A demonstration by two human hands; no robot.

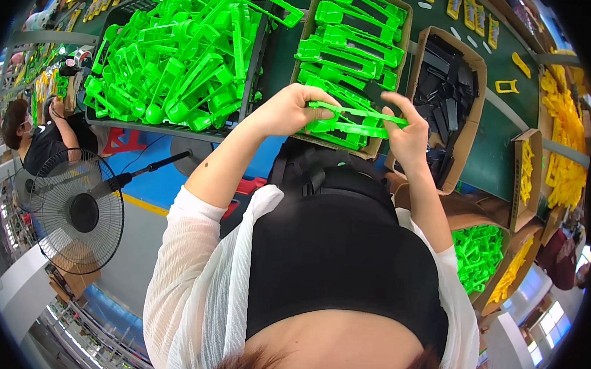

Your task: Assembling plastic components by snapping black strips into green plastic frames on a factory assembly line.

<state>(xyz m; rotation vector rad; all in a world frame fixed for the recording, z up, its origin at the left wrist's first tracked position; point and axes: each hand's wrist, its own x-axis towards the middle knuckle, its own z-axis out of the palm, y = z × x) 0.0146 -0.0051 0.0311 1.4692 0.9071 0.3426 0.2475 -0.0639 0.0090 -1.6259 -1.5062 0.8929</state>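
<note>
Left hand [289, 111] pinches one end of a long green plastic frame piece [352, 119], right hand [408, 133] grips the other end, both closed. Mid-assembly, likely; next calls for steady alignment. Cardboard box of green pieces [383, 139] beneath, black-parts box [479, 67] at 2 o'clock.

single view: head-worn fisheye, left of pair. looks steeply down past wearer's own chest and forearms. left hand [289, 111] and right hand [408, 133] near picture centre, close to lens. counter [505, 129] arcs across upper frame, farther off. fan [77, 210] and floor lower left. straight edges bow toward rim; dark vignette at corners. no second view to compare.
</note>
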